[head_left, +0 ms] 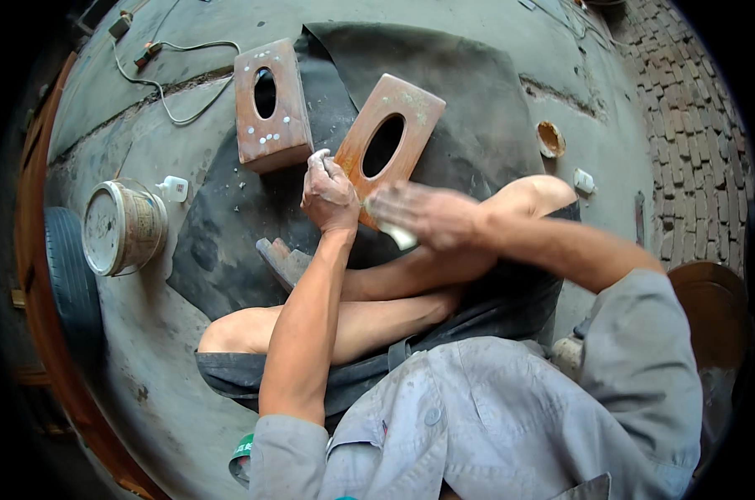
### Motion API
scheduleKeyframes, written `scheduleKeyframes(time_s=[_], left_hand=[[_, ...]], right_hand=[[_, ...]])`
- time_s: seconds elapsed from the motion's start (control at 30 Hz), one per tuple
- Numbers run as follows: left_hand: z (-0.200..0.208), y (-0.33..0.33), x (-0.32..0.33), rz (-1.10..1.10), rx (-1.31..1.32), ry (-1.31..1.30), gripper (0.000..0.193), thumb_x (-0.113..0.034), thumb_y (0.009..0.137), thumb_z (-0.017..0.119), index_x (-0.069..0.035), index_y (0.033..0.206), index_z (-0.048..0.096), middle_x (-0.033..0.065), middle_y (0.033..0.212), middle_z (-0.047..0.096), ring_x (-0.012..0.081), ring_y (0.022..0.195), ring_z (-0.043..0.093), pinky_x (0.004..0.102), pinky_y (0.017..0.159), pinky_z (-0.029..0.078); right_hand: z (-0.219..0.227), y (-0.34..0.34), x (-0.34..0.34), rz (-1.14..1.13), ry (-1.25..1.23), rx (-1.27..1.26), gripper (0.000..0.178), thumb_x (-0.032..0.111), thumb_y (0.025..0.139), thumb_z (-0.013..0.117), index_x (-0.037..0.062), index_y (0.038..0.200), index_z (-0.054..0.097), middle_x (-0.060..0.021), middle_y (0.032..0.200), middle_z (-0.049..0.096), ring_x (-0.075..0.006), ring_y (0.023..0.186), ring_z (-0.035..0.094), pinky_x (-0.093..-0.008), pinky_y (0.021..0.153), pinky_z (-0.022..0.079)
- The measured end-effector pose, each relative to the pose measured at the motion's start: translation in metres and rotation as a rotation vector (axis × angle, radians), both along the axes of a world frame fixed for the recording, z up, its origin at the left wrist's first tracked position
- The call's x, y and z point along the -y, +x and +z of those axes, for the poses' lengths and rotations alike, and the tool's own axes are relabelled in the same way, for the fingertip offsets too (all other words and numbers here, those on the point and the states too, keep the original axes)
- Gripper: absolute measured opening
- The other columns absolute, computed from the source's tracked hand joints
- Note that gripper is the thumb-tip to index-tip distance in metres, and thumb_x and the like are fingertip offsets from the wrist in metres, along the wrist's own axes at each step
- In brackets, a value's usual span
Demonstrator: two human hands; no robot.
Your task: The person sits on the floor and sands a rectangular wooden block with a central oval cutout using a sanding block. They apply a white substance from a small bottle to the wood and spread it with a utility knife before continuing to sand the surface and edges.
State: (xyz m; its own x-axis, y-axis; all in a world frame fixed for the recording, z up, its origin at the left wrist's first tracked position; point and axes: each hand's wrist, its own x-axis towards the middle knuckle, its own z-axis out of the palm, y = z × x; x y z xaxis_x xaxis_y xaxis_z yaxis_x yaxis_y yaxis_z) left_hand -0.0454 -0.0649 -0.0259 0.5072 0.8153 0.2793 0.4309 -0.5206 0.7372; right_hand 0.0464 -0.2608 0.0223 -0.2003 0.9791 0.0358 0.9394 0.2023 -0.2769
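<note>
A reddish-brown wooden tissue box point(417, 112) with an oval opening lies tilted in front of my crossed legs. Its top has pale greenish patches near the far end. My left hand point(329, 198) is closed at the box's near left edge, fingers curled and steadying it. Over the near end moves my right hand point(432, 215), smeared by motion, with a pale, thin sheet point(401, 238) sticking out under its fingers. Its exact kind is unclear. To the left rests a second wooden tissue box point(279, 133), dotted with whitish spots around its oval hole.
Both boxes lie on a dark rubber sheet point(469, 75). On the left are a lidded bucket point(115, 229), a white bottle point(174, 188), a tire point(71, 275) and a cable point(173, 117). A small tin point(551, 139) and a little white bottle point(584, 181) are at right.
</note>
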Motion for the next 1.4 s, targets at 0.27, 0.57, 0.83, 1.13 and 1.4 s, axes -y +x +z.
scheduleKeyframes(time_s=[0.27,0.57,0.83,1.13,1.4], left_hand=[[0.007,0.005,0.001,0.001,-0.039,-0.019,0.022,-0.018,0.103,0.052,-0.008,0.113,0.068,0.0195,0.099,0.075,0.0418,0.093,0.072,0.0511,0.080,0.056],[0.005,-0.002,0.003,-0.014,-0.060,-0.023,0.020,-0.016,0.102,0.053,-0.008,0.113,0.068,0.0191,0.101,0.075,0.0414,0.094,0.071,0.0514,0.079,0.056],[0.006,-0.001,0.003,-0.044,-0.066,-0.045,0.024,-0.021,0.105,0.050,-0.010,0.117,0.068,0.0215,0.104,0.075,0.0428,0.096,0.072,0.0511,0.082,0.055],[0.007,0.003,0.005,-0.071,-0.040,-0.036,0.025,-0.022,0.105,0.050,-0.009,0.116,0.068,0.0217,0.102,0.075,0.0427,0.095,0.073,0.0503,0.082,0.056],[0.012,-0.001,0.004,-0.044,-0.053,0.011,0.020,-0.016,0.103,0.053,-0.009,0.114,0.068,0.0189,0.099,0.075,0.0407,0.094,0.072,0.0504,0.080,0.056]], right_hand=[[-0.002,-0.063,0.013,-0.383,0.017,0.036,0.075,0.003,0.082,0.055,-0.0122,0.153,0.038,-0.0312,0.160,0.039,-0.0406,0.154,0.034,-0.0508,0.129,0.023],[-0.012,-0.071,0.004,-0.516,0.102,0.048,0.066,0.006,0.084,0.055,-0.0162,0.146,0.045,-0.0346,0.157,0.041,-0.0430,0.153,0.034,-0.0514,0.128,0.026],[-0.027,0.046,-0.020,-0.802,0.234,0.171,0.068,0.003,0.076,0.059,-0.0164,0.141,0.048,-0.0385,0.143,0.052,-0.0508,0.139,0.048,-0.0501,0.123,0.036],[-0.021,0.075,-0.026,-0.937,0.160,-0.027,0.066,0.009,0.082,0.060,-0.0204,0.139,0.045,-0.0431,0.133,0.054,-0.0555,0.127,0.052,-0.0557,0.112,0.043],[-0.041,-0.083,-0.023,-0.869,0.358,-0.003,0.065,0.006,0.081,0.060,-0.0180,0.141,0.048,-0.0407,0.145,0.049,-0.0522,0.138,0.049,-0.0516,0.118,0.042]])
